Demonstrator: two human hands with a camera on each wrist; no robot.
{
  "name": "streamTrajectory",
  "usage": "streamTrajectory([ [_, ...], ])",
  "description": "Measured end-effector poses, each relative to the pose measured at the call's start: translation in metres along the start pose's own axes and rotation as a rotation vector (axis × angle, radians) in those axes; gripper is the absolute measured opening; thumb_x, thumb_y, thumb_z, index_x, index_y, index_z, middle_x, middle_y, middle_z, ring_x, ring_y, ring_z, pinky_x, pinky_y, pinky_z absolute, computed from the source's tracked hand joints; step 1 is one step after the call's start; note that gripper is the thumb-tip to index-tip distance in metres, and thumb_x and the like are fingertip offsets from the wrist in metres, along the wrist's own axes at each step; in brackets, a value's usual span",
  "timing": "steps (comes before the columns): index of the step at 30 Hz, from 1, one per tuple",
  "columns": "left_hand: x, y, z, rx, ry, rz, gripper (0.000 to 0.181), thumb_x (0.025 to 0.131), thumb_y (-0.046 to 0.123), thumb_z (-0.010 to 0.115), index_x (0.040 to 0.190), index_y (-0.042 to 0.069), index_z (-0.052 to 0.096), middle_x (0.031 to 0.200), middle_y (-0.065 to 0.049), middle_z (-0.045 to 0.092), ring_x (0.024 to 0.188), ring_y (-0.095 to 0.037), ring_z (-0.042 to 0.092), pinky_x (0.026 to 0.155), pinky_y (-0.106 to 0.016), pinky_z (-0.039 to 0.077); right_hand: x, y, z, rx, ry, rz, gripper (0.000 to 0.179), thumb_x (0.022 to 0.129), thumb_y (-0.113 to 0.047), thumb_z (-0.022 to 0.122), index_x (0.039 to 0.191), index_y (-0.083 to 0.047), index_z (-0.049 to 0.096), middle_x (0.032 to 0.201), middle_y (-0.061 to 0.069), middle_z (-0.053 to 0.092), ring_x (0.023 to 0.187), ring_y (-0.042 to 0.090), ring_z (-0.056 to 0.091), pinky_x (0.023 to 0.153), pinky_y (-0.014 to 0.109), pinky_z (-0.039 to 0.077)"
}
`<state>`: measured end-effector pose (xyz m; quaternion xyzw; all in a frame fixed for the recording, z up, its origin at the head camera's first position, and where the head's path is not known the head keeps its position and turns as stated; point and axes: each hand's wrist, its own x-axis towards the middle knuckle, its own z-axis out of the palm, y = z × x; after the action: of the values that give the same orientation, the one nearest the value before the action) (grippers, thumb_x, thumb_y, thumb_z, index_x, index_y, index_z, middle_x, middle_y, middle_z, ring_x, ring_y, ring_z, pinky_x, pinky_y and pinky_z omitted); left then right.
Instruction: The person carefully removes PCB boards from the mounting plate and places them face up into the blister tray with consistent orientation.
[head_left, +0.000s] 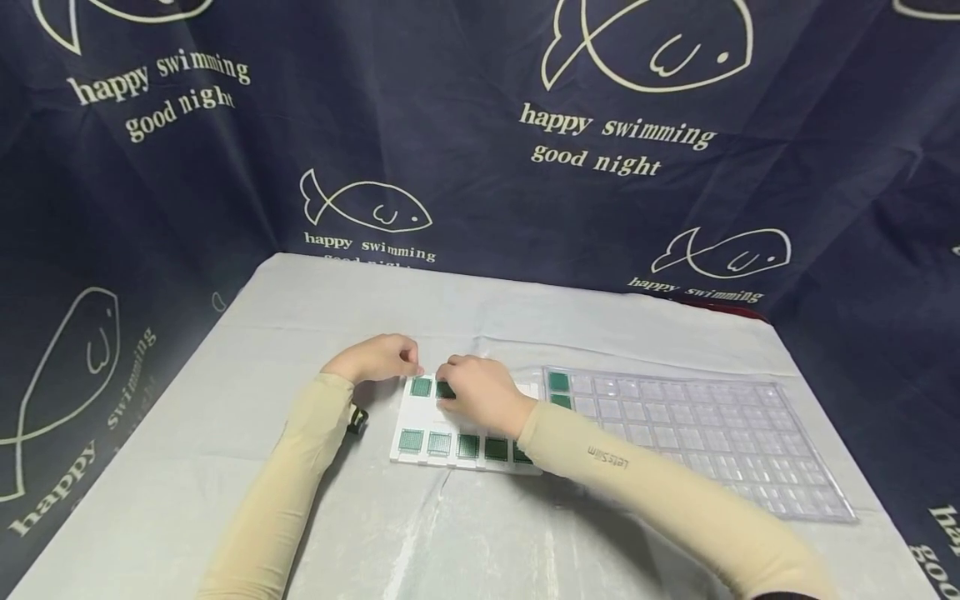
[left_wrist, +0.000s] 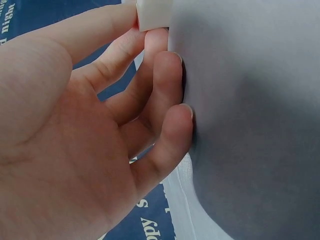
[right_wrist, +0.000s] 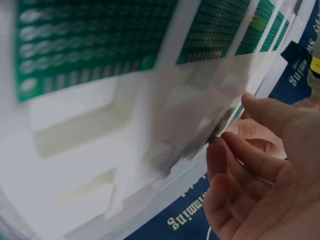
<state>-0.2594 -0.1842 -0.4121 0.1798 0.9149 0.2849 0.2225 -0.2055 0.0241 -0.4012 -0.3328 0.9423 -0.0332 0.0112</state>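
A white slotted tray [head_left: 422, 417] lies mid-table with green perforated circuit boards [head_left: 468, 447] along its near row and another circuit board [head_left: 421, 387] at its far left corner. My left hand [head_left: 378, 358] is at that corner; thumb and forefinger pinch the tray's white edge [left_wrist: 154, 15] while the other fingers curl loosely against the tabletop. My right hand [head_left: 483, 396] reaches over the far row and pinches a green circuit board [head_left: 445, 389] at the second slot, largely hidden by the fingers. In the right wrist view, bare white slots [right_wrist: 75, 130] show beside the near row.
Right of the white tray lies a clear plastic compartment box [head_left: 675, 408], with two green boards [head_left: 559, 382] in its left column. A dark blue curtain [head_left: 480, 108] with fish drawings stands behind the white-covered table [head_left: 322, 292]. A black band [head_left: 357, 418] sits at the left wrist.
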Motion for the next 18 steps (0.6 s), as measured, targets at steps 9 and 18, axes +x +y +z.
streamTrajectory([
  [9, 0.0, -0.0017, 0.001, -0.028, 0.0, 0.001, 0.018, 0.094, 0.019, 0.068, 0.081, 0.012, 0.056, 0.082, 0.0, 0.056, 0.078, -0.018, 0.047, 0.069, -0.03, 0.037, 0.0044, -0.0053, -0.0002, -0.014, -0.018, 0.05, 0.029, 0.087, -0.027, 0.08, 0.109, -0.009, 0.072, 0.097, 0.004, 0.072, 0.088, 0.02, 0.07, 0.068, 0.037, 0.058],
  [18, -0.0003, -0.0015, 0.0004, -0.019, 0.005, 0.008, 0.017, 0.094, 0.021, 0.068, 0.084, 0.012, 0.059, 0.087, -0.001, 0.06, 0.082, -0.018, 0.05, 0.072, -0.03, 0.039, 0.005, -0.0036, -0.001, -0.039, -0.032, 0.034, 0.024, 0.088, -0.027, 0.079, 0.1, -0.008, 0.07, 0.093, 0.005, 0.069, 0.084, 0.02, 0.065, 0.07, 0.036, 0.056],
])
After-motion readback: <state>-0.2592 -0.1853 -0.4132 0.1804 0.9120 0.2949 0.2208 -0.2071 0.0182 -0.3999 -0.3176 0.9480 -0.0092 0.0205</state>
